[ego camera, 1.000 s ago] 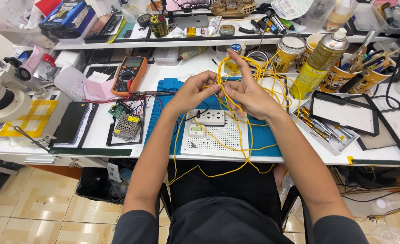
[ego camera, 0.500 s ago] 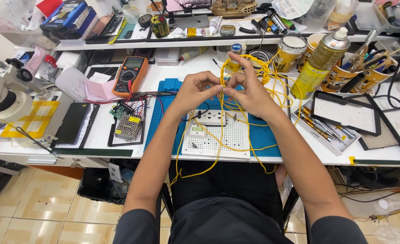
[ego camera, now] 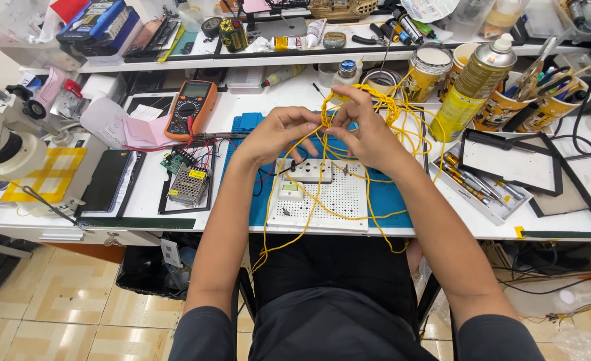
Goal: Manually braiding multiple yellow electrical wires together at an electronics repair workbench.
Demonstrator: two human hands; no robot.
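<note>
White table, cluttered; raised shelf along the back packed with tools and boxes. Floor under it is beige patterned tile. Blue mat at table centre, white perforated board on it, one white switch block on the board's top edge.

Counts: one orange multimeter, one black phone lying flat, one small green circuit board next to a metal mesh power unit, one microscope far left, one yellow spray can, two paper cups full of tools, two black-framed trays on the right.

Yellow wire: tangled bundle held up over the mat, loops trailing across the board and off the table's front edge down to the lap.

Left hand: forearm reaching in from lower left, fingers curled, thumb and forefinger pinched on the wire. Right hand: wrist bent inward, fingers closed round the same knot, tips nearly touching the left hand's. Both hands raised above the board, not resting on it.
</note>
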